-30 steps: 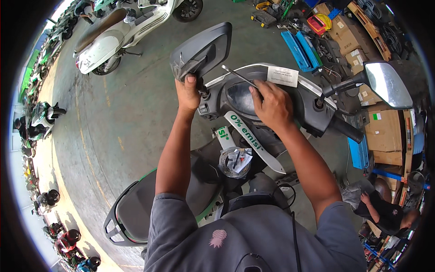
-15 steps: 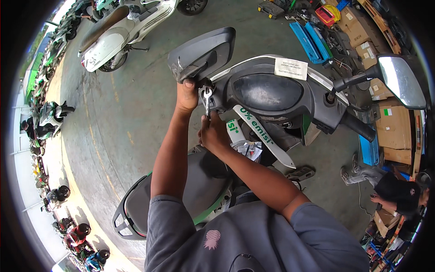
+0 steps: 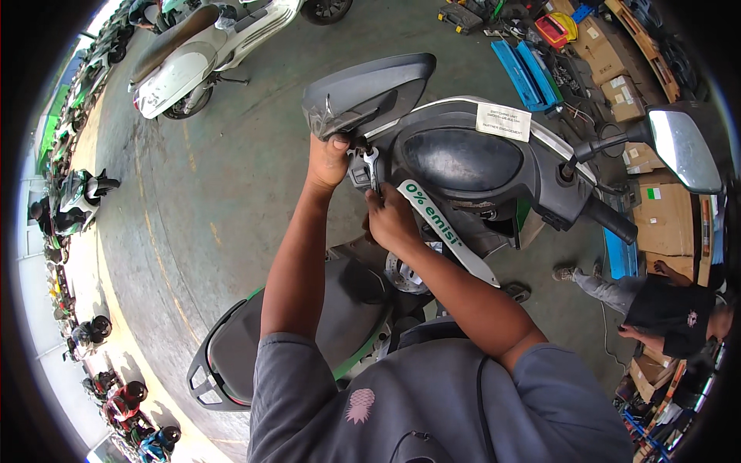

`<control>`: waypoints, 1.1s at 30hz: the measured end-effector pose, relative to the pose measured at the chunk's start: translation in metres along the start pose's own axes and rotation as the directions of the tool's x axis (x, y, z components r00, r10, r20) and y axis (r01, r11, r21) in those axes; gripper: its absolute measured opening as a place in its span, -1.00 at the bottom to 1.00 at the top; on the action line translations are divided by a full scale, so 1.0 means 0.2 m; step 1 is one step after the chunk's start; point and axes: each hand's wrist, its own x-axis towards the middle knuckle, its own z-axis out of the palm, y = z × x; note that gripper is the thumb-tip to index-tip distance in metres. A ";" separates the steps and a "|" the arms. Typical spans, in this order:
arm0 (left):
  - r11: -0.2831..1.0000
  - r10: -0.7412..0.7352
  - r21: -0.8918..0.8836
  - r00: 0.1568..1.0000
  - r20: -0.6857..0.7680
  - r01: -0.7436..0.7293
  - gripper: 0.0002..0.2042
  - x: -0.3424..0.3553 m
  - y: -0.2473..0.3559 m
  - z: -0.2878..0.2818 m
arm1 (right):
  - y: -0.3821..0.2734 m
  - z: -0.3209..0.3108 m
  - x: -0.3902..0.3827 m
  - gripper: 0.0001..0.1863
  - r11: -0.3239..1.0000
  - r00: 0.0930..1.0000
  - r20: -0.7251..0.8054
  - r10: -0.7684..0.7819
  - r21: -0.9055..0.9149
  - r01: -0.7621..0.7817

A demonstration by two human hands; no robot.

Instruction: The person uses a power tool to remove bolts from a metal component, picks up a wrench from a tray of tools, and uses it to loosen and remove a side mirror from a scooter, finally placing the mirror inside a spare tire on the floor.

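Observation:
My left hand (image 3: 329, 162) is closed round the underside of a dark grey scooter mirror (image 3: 374, 89), near its stem. In my right hand (image 3: 394, 221) is a silver open-end wrench (image 3: 372, 166), its jaw up at the mirror's mount on the left side of the handlebar. A switch housing (image 3: 360, 177) shows just beside the wrench. The exact fit of the jaw is too small to make out. Ahead lies the scooter's dark oval instrument panel (image 3: 461, 158), and the other mirror (image 3: 683, 150) stands on the right side.
Below my arms is the scooter's dark seat (image 3: 309, 324). A white scooter (image 3: 181, 69) is parked at the far left. Cardboard boxes (image 3: 664, 220) and a blue metal toolbox (image 3: 525, 73) lie to the right, where another person (image 3: 668, 312) is. Motorcycles line the left edge.
The loose-looking mirror has swung to the right with my left hand beneath it. My right hand and the wrench have shifted right too. The other person has moved a little left.

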 end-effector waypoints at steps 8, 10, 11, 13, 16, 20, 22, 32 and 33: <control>0.999 0.026 -0.034 1.000 0.005 -0.026 -0.18 0.00 0.04 0.02 | -0.20 -0.09 0.00 -0.76 0.919 0.944 0.177 0.280 0.234 -0.317; 1.000 0.010 -0.010 1.000 0.015 -0.010 -0.18 0.00 0.05 0.02 | -0.19 -0.08 0.00 -0.76 0.911 0.946 0.180 0.271 0.271 -0.313; 0.998 0.058 0.009 0.998 -0.014 -0.058 -0.19 0.01 0.04 0.02 | -0.19 -0.08 0.00 -0.77 0.907 0.948 0.180 0.263 0.289 -0.307; 0.988 0.150 0.047 0.986 -0.069 -0.147 -0.20 0.03 0.02 0.04 | -0.08 -0.07 0.05 -0.74 0.995 0.993 0.065 0.096 0.013 -0.098; 0.999 0.024 -0.037 0.999 0.022 -0.023 -0.21 0.01 0.06 0.01 | -0.20 -0.20 0.09 -0.74 0.976 0.961 0.173 0.216 -0.005 -0.219; 0.999 0.046 -0.001 0.999 -0.016 -0.046 -0.22 0.02 0.04 0.03 | -0.15 -0.14 0.07 -0.78 0.796 0.938 -0.062 -0.342 -0.548 0.255; 0.998 0.059 0.012 0.998 -0.023 -0.059 -0.21 0.01 0.04 0.00 | -0.22 -0.22 0.11 -0.80 0.697 0.957 0.082 -0.278 -0.668 0.260; 0.999 0.018 -0.038 1.000 -0.010 -0.018 -0.21 0.01 0.07 0.05 | -0.66 -0.50 0.82 -0.71 0.224 0.613 0.687 -0.391 -0.575 0.787; 0.999 -0.003 -0.043 1.000 0.006 0.004 -0.21 0.01 0.09 0.05 | -0.68 -0.49 0.83 -0.70 0.307 0.587 0.724 -0.362 -0.502 0.809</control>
